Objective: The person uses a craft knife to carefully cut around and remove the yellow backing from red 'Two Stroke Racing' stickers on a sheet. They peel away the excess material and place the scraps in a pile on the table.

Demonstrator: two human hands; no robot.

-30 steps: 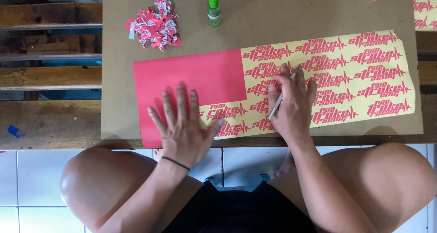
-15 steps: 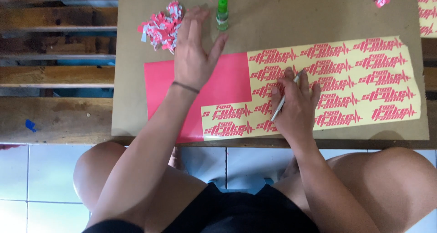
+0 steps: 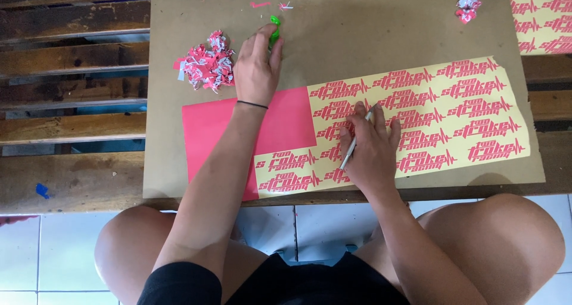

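Note:
A long sticker sheet [image 3: 453, 108] lies across a brown cardboard board [image 3: 369, 31]: yellow backing with rows of pink cut lettering, and an uncut pink part [image 3: 208, 123] at its left end. My right hand [image 3: 372, 147] rests on the sheet and grips a thin silver craft knife [image 3: 356, 139], tip pointing away from me. My left hand [image 3: 257, 63] reaches past the sheet and closes its fingers on a small green bottle [image 3: 274, 29] near the board's far side. The hand hides most of the bottle.
A heap of pink and white vinyl scraps [image 3: 207, 66] lies left of my left hand. A smaller scrap wad [image 3: 468, 7] sits far right, near another printed sheet [image 3: 542, 16]. Wooden slats [image 3: 71, 90] lie to the left. My bare knees are under the board's near edge.
My left hand left the sheet's near edge, reached forward across the pink part, and closed on the green bottle. My right hand stayed on the sheet with the knife.

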